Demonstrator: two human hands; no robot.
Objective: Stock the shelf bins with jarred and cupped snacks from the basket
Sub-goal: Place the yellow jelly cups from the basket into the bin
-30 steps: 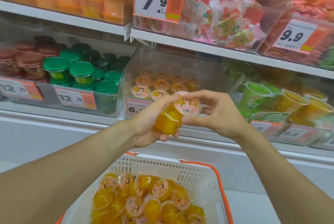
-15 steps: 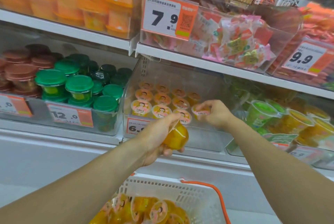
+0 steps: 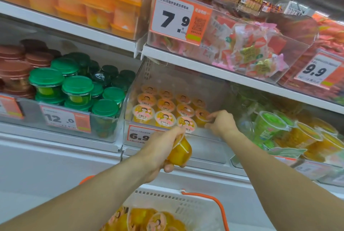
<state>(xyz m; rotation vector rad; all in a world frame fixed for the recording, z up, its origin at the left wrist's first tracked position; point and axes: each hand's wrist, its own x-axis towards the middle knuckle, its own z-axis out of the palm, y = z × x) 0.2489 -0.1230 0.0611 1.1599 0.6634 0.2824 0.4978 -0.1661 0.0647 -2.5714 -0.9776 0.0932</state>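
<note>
Supermarket shelves hold clear bins; the middle shelf bin [image 3: 210, 148] contains rows of orange jelly cups [image 3: 163, 107]. At its right end the right hand [image 3: 220, 123] has its grip pinching a cup's lid [image 3: 202, 116]. Lower, the left hand [image 3: 163, 150] grasps another jelly cup [image 3: 180, 151], above the white basket [image 3: 195, 210].

White tiered shop shelving [image 3: 195, 64] with orange price tags [image 3: 174, 17] under even, bright indoor light
</note>
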